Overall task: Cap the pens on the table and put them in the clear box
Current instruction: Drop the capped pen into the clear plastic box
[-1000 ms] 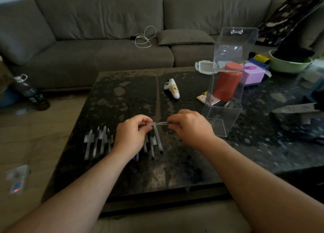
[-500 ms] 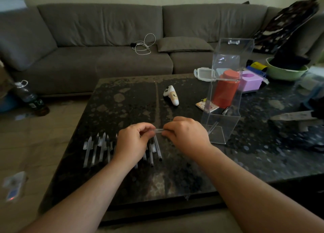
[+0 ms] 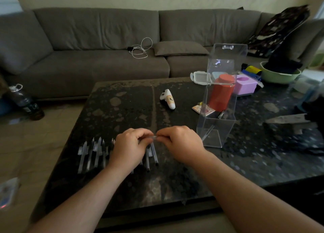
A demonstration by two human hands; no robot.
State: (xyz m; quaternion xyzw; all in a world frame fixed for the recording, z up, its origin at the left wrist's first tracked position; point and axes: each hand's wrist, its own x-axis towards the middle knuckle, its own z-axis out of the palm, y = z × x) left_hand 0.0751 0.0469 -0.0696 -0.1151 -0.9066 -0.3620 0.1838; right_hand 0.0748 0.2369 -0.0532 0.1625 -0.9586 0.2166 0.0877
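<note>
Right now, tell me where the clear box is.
In the head view the clear box stands upright on the dark table, right of centre, just beyond the right hand, with the red container right behind it.

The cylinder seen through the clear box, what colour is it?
Orange-red cylinder, seen in the head view.
</note>
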